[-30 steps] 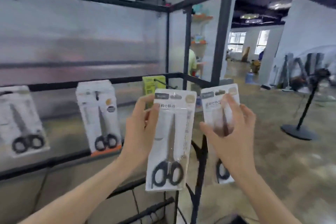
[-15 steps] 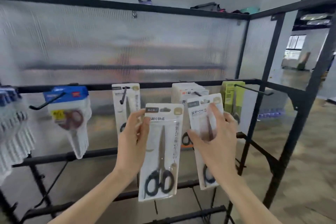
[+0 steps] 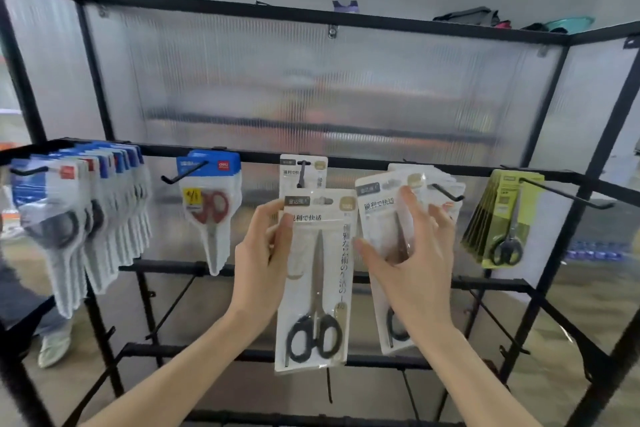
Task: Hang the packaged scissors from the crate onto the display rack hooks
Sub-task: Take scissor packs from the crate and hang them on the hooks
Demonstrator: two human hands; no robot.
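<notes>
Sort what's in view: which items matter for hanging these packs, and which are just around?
In the job:
left hand holding white scissors pack
right hand holding second white pack
black hook

Just around:
blue-topped scissors packs
red-handled scissors pack
green packs

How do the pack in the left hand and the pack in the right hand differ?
The left-hand pack hangs upright, scissors fully visible; the right-hand pack tilts, largely covered by the right hand. The left hand pinches its pack's edge. Both: white cards, black-handled scissors.
</notes>
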